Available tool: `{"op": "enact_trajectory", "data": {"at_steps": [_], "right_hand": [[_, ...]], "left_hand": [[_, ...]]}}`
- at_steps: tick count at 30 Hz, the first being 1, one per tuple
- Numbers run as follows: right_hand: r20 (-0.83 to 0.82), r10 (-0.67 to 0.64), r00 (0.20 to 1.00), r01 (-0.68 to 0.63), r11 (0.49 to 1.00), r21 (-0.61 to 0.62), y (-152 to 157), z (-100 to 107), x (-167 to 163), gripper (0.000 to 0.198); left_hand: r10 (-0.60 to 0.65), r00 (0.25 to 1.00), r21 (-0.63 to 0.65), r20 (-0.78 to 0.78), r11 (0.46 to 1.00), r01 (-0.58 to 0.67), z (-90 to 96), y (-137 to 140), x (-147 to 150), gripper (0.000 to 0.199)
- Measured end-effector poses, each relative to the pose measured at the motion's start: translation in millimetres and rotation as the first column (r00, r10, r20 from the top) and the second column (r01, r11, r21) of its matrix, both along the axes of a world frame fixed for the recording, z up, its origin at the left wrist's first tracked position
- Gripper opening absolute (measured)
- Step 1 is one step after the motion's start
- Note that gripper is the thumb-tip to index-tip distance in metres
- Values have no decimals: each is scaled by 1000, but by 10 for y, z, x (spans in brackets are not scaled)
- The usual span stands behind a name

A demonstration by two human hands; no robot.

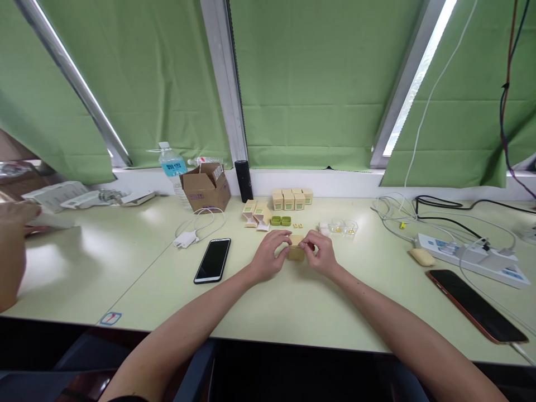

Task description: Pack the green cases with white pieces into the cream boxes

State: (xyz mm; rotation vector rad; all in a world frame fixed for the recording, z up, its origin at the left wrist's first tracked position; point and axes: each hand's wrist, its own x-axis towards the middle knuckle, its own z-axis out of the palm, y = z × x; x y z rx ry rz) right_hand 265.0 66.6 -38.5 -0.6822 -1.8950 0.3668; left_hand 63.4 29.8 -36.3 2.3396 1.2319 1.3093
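Note:
Between my hands stands a small tan cardboard box (296,254) on the table. The fingers of my left hand (270,254) are bent against its left side and top edge. My right hand (321,254) pinches at its upper right edge. Just beyond are two small green open trays (281,221) and two tiny yellow pieces (297,225). Two opened, folded cartons (257,214) lie left of the trays. To the right are clear plastic cups (344,226) with small yellow pieces inside, beside a whitish item (324,228). Several closed small boxes (288,200) are grouped behind.
A phone (213,261) and a white charger (186,239) lie to the left, before a brown carton (206,187), a water bottle (172,167) and a black cylinder (243,181). At right are a power strip (473,259), cables and another phone (476,305). Another person's hand (14,245) is far left.

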Motion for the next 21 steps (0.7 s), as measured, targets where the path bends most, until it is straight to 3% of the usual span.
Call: {"op": "enact_trajectory", "data": {"at_steps": [11, 17, 21], "right_hand": [[-15, -10, 1000, 9, 997, -79, 2, -31, 27, 41], [116, 24, 993, -26, 1000, 18, -59, -62, 36, 43], [153, -130, 980, 137, 990, -36, -6, -37, 31, 38]], "left_hand": [[14, 999, -62, 34, 998, -12, -31, 26, -16, 30], [65, 998, -121, -16, 990, -66, -106, 78, -21, 44], [88, 995, -94, -52, 991, -92, -96, 82, -40, 43]]}}
